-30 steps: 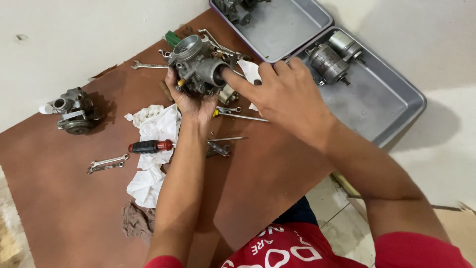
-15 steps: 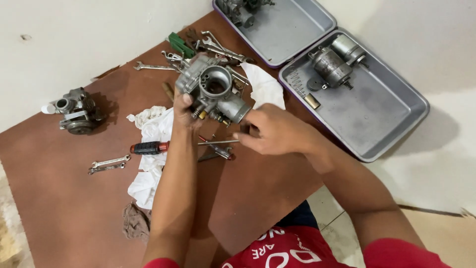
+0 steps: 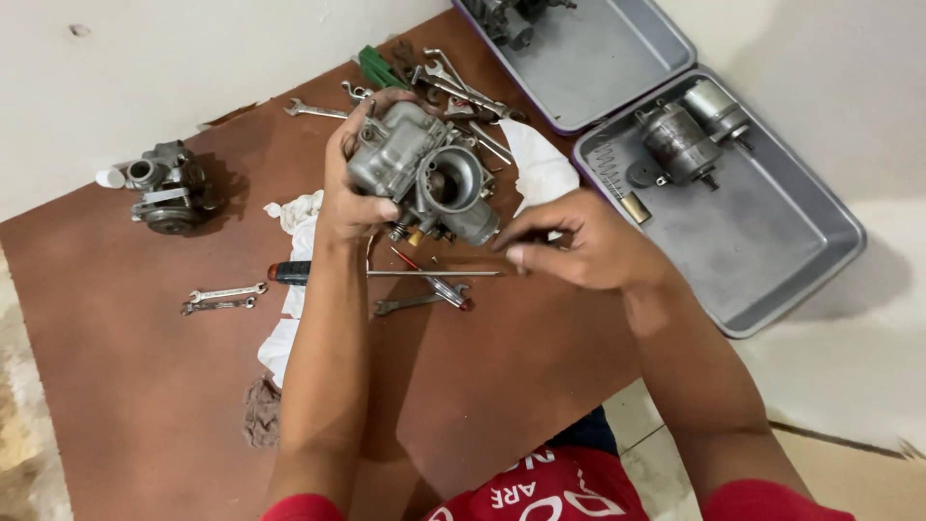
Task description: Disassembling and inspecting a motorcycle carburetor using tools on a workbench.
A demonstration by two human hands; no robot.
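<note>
Brown board (image 3: 145, 386) on pale floor (image 3: 145, 77), tool-strewn.

second carburetor (image 3: 166, 188) far left on brown board (image 3: 125, 386) | two small wrenches (image 3: 224, 298) side by side | white rag (image 3: 299, 217) | screwdriver (image 3: 289, 273), red-black handle | grey tray (image 3: 772, 280): two metal cylinders (image 3: 693, 130), spring (image 3: 610, 166) | green tool (image 3: 378, 68) among wrenches

Wrench pile (image 3: 453, 82) crowds behind carburetor (image 3: 424, 174); bare board (image 3: 125, 386) near-left gives open passage.
</note>
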